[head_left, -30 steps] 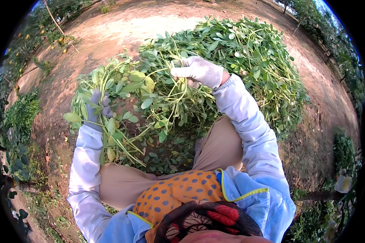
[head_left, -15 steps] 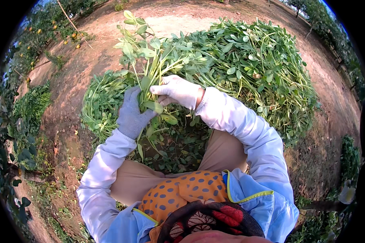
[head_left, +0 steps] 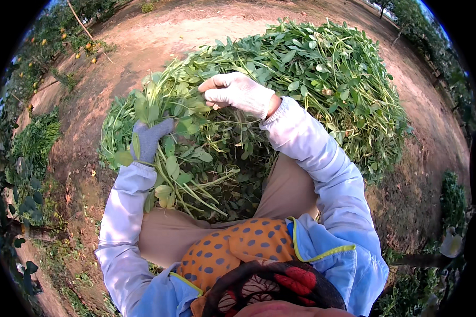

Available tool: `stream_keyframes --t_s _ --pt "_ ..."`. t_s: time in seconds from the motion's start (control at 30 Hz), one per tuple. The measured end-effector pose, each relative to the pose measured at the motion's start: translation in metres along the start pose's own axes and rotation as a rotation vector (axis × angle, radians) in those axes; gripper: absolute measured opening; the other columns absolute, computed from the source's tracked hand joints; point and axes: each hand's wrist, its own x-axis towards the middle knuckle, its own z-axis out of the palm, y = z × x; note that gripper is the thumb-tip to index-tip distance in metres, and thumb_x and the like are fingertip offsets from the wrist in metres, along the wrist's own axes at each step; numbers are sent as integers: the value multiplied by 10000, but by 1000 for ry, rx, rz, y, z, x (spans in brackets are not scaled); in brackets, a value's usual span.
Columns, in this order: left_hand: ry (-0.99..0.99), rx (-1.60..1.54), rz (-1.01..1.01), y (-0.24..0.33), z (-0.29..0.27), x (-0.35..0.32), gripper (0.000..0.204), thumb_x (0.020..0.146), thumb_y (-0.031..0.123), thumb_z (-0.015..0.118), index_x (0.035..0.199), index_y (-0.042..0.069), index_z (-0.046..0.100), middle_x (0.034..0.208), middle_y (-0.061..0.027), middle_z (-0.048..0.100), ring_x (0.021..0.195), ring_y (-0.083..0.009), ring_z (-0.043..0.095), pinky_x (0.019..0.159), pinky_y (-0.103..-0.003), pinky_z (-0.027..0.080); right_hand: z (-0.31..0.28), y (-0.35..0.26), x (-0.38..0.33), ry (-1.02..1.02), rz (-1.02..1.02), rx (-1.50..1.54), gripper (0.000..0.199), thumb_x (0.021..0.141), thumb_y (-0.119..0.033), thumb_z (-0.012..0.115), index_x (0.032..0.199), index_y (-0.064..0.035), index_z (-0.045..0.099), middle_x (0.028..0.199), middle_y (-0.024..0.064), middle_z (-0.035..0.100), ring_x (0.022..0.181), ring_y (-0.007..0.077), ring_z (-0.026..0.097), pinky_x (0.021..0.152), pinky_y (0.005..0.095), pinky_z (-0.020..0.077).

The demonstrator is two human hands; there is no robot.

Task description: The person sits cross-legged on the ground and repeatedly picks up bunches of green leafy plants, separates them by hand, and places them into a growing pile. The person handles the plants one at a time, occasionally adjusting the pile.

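Observation:
My left hand (head_left: 149,141), in a grey glove, is closed around a bunch of green leafy stems (head_left: 188,185). Bare stem ends from this bunch slant down toward my lap, and leaves cover part of the fingers. My right hand (head_left: 239,95), in a white glove, is beside the leafy tops, its thumb and forefinger stretched to the left with a small gap between them. Nothing shows in its grip. Behind and to the right of it lies a large heap of the same plants (head_left: 333,79).
A smaller green pile (head_left: 113,127) lies beyond my left hand. Loose leaves (head_left: 238,193) cover the ground between my bent legs (head_left: 288,193). Bare brown soil (head_left: 158,37) stretches beyond the heap. Trees with orange fruit (head_left: 87,46) stand at the far left.
My left hand has moved left and slightly down with the stems, which now lie tilted instead of upright. My right hand has shifted up and away from the bunch, its pinch loosened.

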Motion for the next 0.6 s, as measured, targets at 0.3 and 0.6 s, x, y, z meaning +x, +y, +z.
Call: stream_keyframes --t_s 0.3,0.6 --pt "352 -51 97 -5 -75 21 371 847 197 687 1161 8 626 932 -53 674 720 -137 618 635 -284 496 -140 97 -14 272 383 -575 272 821 -222 651 1004 -37 730 716 92 697 638 184 666 655 330 544" --pt "426 38 73 -24 -79 29 332 833 207 714 1101 28 635 814 -12 632 593 -91 541 510 -238 406 -146 112 -19 -110 393 -946 385 696 -155 788 1075 -120 732 940 115 726 844 240 694 758 352 543"
